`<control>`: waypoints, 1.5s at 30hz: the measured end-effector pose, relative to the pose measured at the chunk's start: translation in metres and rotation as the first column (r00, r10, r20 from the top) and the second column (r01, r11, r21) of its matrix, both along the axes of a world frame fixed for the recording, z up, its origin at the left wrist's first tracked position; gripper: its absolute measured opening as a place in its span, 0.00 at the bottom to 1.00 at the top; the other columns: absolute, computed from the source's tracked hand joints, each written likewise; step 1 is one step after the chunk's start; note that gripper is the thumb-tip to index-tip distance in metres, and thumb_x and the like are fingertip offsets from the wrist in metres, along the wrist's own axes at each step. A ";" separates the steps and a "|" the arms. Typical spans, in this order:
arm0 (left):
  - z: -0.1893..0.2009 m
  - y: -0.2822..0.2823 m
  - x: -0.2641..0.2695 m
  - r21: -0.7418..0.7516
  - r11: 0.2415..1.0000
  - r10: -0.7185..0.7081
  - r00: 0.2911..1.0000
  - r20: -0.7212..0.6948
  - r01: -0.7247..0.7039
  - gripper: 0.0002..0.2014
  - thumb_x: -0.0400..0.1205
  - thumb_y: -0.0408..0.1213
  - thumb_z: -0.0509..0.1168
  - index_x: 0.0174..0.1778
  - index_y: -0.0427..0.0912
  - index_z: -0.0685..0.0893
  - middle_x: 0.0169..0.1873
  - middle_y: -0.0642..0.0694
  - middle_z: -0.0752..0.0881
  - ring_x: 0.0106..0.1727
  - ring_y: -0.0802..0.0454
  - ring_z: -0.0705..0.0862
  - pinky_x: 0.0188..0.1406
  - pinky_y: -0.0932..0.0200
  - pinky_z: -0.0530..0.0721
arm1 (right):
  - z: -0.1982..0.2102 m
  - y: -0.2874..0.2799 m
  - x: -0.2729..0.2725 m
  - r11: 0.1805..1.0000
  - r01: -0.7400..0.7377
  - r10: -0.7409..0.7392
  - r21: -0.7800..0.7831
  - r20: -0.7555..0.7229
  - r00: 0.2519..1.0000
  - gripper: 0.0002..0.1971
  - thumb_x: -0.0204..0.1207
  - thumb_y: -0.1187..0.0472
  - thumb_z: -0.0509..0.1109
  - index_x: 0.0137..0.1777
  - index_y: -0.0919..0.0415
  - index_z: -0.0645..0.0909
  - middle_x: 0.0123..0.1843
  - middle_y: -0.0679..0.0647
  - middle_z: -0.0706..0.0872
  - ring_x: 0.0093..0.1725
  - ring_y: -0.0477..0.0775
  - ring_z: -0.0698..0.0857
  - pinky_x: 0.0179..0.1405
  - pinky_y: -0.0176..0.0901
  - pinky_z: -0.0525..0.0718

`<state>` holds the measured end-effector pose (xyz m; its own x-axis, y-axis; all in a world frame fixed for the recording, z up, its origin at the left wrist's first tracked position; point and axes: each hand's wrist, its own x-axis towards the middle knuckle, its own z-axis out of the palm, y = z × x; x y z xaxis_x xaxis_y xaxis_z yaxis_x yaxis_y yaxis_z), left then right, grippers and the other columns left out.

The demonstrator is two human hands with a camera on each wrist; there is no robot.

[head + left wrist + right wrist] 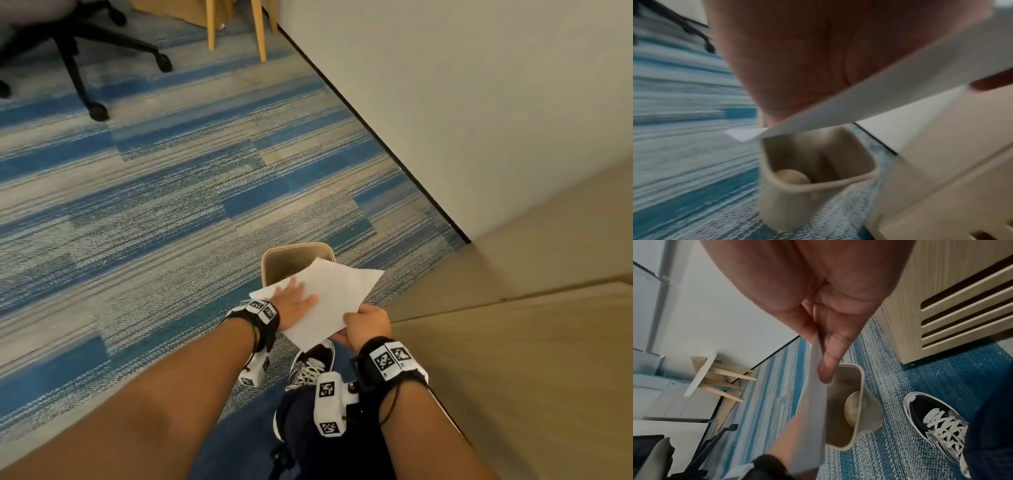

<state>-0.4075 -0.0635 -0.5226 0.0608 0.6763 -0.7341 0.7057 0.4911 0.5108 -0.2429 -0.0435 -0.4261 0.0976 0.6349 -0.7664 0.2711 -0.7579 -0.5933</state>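
Observation:
A white sheet of paper (335, 294) hangs tilted over an open beige waste bin (294, 247) that stands on the carpet. My left hand (294, 301) lies flat on top of the sheet's left part, fingers straight. My right hand (366, 325) pinches the sheet's near right corner, thumb on top. In the left wrist view the palm (818, 56) presses the paper (879, 100) above the bin (818, 186), where a round pale object (791, 177) lies. The right wrist view shows a finger (828, 353) along the paper (813, 410) beside the bin (859, 402).
My black-and-white shoe (311, 363) stands just short of the bin. A light wooden cabinet (513, 359) with slots (951, 305) stands at the right, a white wall (479, 85) behind it. An office chair base (78, 51) and wooden legs (258, 31) stand far off on the striped blue carpet.

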 end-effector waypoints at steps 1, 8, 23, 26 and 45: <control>-0.001 -0.003 -0.006 0.014 0.996 0.088 0.996 0.008 -0.088 0.36 0.92 0.62 0.45 0.92 0.50 0.44 0.91 0.48 0.36 0.92 0.37 0.40 0.90 0.38 0.44 | -0.001 -0.002 -0.001 1.000 0.019 -0.019 -0.006 -0.011 1.000 0.16 0.79 0.80 0.61 0.42 0.64 0.85 0.48 0.67 0.91 0.44 0.68 0.91 0.21 0.44 0.90; 0.001 -0.024 0.018 0.285 0.926 -0.297 0.943 0.149 0.247 0.32 0.90 0.64 0.42 0.90 0.63 0.42 0.91 0.59 0.41 0.92 0.51 0.40 0.86 0.41 0.38 | -0.019 -0.020 0.001 0.998 0.060 -0.061 -0.019 -0.009 0.998 0.17 0.79 0.77 0.63 0.39 0.60 0.88 0.44 0.64 0.93 0.43 0.65 0.92 0.37 0.54 0.94; -0.001 -0.020 0.009 0.263 0.945 -0.212 0.977 0.032 0.197 0.37 0.89 0.67 0.37 0.92 0.54 0.43 0.92 0.55 0.45 0.92 0.49 0.42 0.87 0.43 0.34 | -0.023 -0.022 0.012 0.988 0.137 -0.143 0.065 0.105 0.984 0.16 0.72 0.74 0.64 0.36 0.57 0.90 0.42 0.60 0.95 0.41 0.65 0.92 0.43 0.65 0.95; -0.011 -0.023 0.009 0.126 0.956 -0.266 0.964 -0.009 0.265 0.37 0.89 0.67 0.39 0.92 0.55 0.43 0.92 0.55 0.46 0.92 0.50 0.46 0.89 0.36 0.37 | -0.024 -0.023 0.011 0.989 0.121 -0.130 0.084 0.115 0.985 0.17 0.70 0.71 0.65 0.38 0.50 0.92 0.42 0.55 0.95 0.41 0.63 0.92 0.42 0.60 0.95; -0.007 -0.004 0.001 0.163 0.986 0.034 0.996 -0.082 -0.020 0.38 0.89 0.67 0.44 0.92 0.56 0.43 0.92 0.50 0.48 0.92 0.42 0.48 0.88 0.34 0.41 | -0.014 -0.025 0.019 0.979 0.100 -0.136 0.179 0.200 0.970 0.13 0.76 0.69 0.64 0.39 0.58 0.88 0.45 0.59 0.93 0.45 0.67 0.91 0.52 0.61 0.92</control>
